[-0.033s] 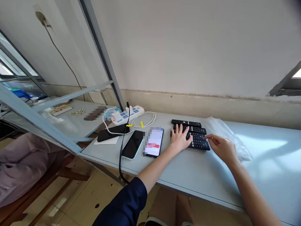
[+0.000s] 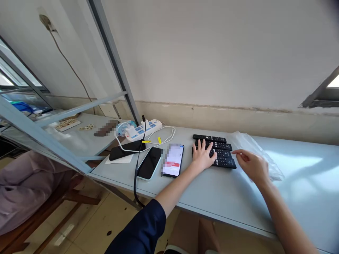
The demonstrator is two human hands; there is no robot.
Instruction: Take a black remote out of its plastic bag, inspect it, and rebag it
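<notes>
Black against the pale-blue desk (image 2: 209, 192): lays the left hand (image 2: 203, 155), spread wide, across a row of remote controls (image 2: 225, 162); curls the right hand (image 2: 253, 167) narrow just beside their ends, with any hold unclear, fractionally farther out than before, leaving the row seemingly unaffected.

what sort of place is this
Possibly a dormitory-style room, judging by the grey metal frame, like a bunk bed's, the pale desk and the white power strip on it.

Four remotes (image 2: 224, 154), one power strip (image 2: 140, 131)
</notes>
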